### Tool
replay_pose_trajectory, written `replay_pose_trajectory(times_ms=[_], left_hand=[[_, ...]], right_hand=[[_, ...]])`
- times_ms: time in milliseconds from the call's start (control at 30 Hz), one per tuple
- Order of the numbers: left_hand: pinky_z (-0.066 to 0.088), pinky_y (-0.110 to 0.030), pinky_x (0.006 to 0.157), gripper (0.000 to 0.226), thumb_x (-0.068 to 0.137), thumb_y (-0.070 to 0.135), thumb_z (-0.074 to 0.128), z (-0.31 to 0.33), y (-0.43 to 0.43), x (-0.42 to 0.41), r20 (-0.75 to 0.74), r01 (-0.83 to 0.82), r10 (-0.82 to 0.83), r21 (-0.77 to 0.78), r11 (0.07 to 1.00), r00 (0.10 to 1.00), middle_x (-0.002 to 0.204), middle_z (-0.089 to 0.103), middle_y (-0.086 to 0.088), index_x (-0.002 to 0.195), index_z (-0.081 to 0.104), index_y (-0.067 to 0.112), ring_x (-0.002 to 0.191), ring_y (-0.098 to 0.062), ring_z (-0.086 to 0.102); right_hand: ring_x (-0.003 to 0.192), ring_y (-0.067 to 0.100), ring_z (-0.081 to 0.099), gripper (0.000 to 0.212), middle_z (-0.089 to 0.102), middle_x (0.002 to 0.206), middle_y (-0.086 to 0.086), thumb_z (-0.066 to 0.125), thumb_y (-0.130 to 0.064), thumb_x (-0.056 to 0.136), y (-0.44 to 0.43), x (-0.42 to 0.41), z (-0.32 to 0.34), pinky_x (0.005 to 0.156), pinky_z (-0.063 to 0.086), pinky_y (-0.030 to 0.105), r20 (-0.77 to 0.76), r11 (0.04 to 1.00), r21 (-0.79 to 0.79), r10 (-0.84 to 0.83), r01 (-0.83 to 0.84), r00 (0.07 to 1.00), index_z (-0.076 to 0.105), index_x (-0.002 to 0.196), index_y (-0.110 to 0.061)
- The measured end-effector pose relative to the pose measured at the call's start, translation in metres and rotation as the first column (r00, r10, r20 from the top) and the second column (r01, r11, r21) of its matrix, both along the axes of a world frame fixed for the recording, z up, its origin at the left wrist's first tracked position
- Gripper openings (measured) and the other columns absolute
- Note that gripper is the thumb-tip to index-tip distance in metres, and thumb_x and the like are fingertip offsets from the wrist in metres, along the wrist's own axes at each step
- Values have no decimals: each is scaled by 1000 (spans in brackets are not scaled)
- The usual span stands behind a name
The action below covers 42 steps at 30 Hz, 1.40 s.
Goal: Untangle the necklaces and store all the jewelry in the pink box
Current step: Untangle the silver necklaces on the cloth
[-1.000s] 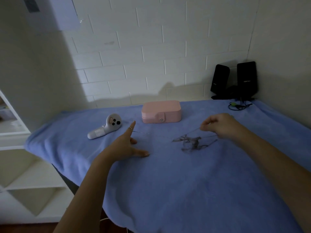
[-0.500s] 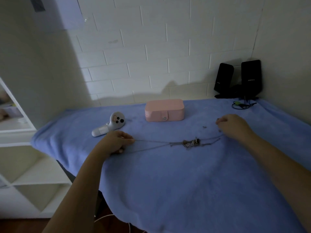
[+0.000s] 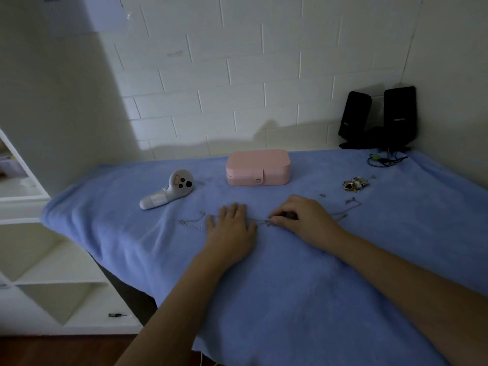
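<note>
Necklaces [image 3: 196, 219], still tangled, lie in a line on the blue cloth [image 3: 290, 299], in front of the closed pink box [image 3: 258, 167]. Half a second ago the hands were well apart, drawing the chains taut; now both have closed in on the middle. Left hand [image 3: 232, 228]: fingers straight and together, pressing the chains flat. Right hand [image 3: 303, 220]: fingers curled, tips pinching the chain at what appears to be the knot. Stretching has probably given way to picking the knot apart. Loose jewellery heap [image 3: 355, 184] waits, unstored, to the right; white controller [image 3: 169, 192] left.
</note>
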State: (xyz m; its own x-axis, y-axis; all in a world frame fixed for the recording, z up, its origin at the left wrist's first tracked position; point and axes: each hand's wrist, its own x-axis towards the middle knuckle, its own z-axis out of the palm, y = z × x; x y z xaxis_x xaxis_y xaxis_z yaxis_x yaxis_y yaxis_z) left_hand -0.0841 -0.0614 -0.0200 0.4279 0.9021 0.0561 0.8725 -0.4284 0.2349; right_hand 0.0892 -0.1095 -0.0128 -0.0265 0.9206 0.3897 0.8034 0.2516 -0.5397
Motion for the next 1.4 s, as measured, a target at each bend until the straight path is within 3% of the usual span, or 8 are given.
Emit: replay_pose_trajectory(times_ms=[267,467,633,833,1000,1100,1300,1400], left_hand=[[-9,-57,111,60,99,44,19,-2,-2,1,-96,23,-29,-68,997,995,159,-12,-1,151,-8,29,145,-26,-13],[-9,-57,111,62,98,47,20,-2,-3,0,-85,29,-34,-64,998,996,159,-12,0,151,-7,29,145,-27,-13],[-12,-56,111,63,98,48,19,-1,-4,-1,-85,37,-44,-74,997,995,159,-14,0,151,-9,29,145,-26,-15],[-13,-55,111,62,98,48,19,-1,-4,-1,-91,32,-38,-72,997,995,159,-15,0,150,-11,30,145,-25,-17],[-12,-55,112,62,98,48,18,-1,-5,-1,-105,31,-38,-66,997,994,159,-15,0,150,-12,31,145,-25,-16],[-11,-55,112,61,98,47,18,-1,-5,-1,-110,27,-34,-66,997,993,159,-15,0,150,-11,31,145,-25,-16],[-9,-55,114,61,98,47,17,0,-4,0,-128,16,-24,-61,998,991,159,-14,0,150,-12,31,145,-25,-14],[-9,-55,114,61,99,48,17,0,-5,0,-129,14,-22,-57,998,991,159,-14,1,150,-12,31,145,-25,-14]], right_hand=[[75,7,57,5,64,85,-5,73,-20,80,-1,-7,-3,72,45,18,-43,1000,-27,1,-3,999,75,85,-21],[64,10,59,8,71,77,8,70,-10,79,15,-8,32,60,45,15,-350,920,-392,-164,14,922,75,80,-4],[54,18,52,21,54,60,8,50,-5,92,16,-1,44,58,44,26,-804,854,-442,-242,-274,543,55,72,-5],[40,8,27,31,33,49,-3,50,-29,92,6,20,39,48,37,21,-873,803,-379,-146,-459,465,44,65,-14],[45,12,45,32,48,50,2,74,-32,73,6,50,49,57,51,23,-995,799,103,80,-593,-65,58,55,-11],[57,16,44,39,61,77,17,38,-26,102,9,80,47,59,50,25,-927,647,338,105,-683,-360,58,119,3],[37,3,36,33,50,53,-4,85,-17,62,-1,105,43,36,36,13,-997,925,71,80,-373,9,75,92,-8],[58,3,56,17,62,76,-2,52,-19,94,0,94,45,53,50,14,-999,998,43,43,-44,17,67,95,-10]])
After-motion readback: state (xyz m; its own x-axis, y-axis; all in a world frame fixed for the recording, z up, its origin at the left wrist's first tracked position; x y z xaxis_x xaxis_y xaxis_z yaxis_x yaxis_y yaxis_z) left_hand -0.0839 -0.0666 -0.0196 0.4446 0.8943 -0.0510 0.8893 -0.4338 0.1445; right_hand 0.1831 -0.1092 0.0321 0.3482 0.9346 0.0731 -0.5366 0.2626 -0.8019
